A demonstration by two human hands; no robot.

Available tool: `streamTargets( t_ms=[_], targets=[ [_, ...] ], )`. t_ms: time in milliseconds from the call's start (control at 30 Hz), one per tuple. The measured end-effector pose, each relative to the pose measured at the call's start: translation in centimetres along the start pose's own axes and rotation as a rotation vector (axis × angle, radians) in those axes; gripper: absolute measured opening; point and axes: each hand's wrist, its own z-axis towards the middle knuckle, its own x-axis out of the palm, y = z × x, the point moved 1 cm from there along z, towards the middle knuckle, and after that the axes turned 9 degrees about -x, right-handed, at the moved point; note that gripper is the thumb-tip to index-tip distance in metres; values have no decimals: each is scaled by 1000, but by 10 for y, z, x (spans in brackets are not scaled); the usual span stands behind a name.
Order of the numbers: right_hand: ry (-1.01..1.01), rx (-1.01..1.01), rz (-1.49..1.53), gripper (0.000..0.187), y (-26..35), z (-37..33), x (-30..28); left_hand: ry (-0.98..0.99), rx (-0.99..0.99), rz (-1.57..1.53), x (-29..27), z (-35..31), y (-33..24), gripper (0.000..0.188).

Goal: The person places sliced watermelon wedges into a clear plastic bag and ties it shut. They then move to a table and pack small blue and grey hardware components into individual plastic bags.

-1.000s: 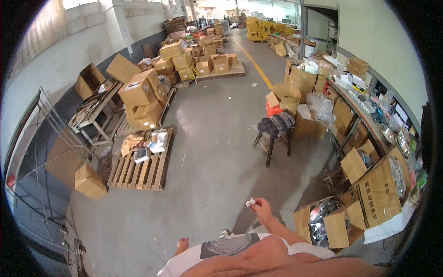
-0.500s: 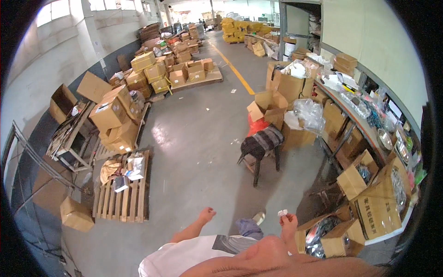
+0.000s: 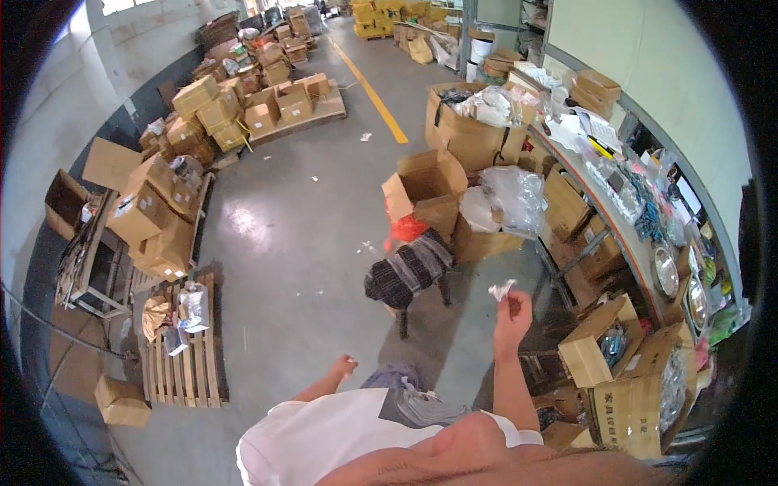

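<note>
Two hands are showing low in the head view, and the right hand point(image 3: 512, 312) is now riding higher and farther out than half a second ago, when it was sitting just above the white shirt point(image 3: 324, 441). It is pinching a small crumpled white scrap point(image 3: 502, 289) between thumb and fingertips, fingers curled narrow around it. The raising suggests the scrap is being carried out toward the right side, where the long cluttered workbench point(image 3: 624, 235) and open cardboard boxes point(image 3: 604, 348) are standing. The scrap is sitting at the top of the fingers, just right of the striped-cushioned stool point(image 3: 409, 271) in the picture. Crumpled as it is, it is barely showing a long axis; its wider spread is running roughly left to right, with a ragged end poking toward the far left. The left hand point(image 3: 346, 366) is hanging lower and nearer, fingers loosely curled and holding nothing visible, over the bare concrete floor point(image 3: 292, 267).
</note>
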Motion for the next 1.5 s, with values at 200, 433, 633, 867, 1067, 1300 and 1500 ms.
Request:
streamTargets(
  t_ms=[200,433,633,867,1067,1300,1500],
  targets=[
    [-77,-439,-24,15,-28,162,60,-21,-15,89,1,27,-90,32],
    [340,-433,-383,18,-170,327,187,25,-173,-171,12,114,-185,31],
    [762,-91,-312,23,-256,330,146,-4,40,50,23,183,-311,37],
    [713,543,-744,31,-344,281,-59,116,106,-163,24,277,-497,34],
    [436,624,-813,28,-365,305,-170,243,183,20,62,240,-660,30],
    [242,539,-807,18,-401,393,-229,288,364,87,166,178,-810,30],
    [35,480,-972,33,-395,478,-318,124,788,230,259,140,-960,49]
  ],
)
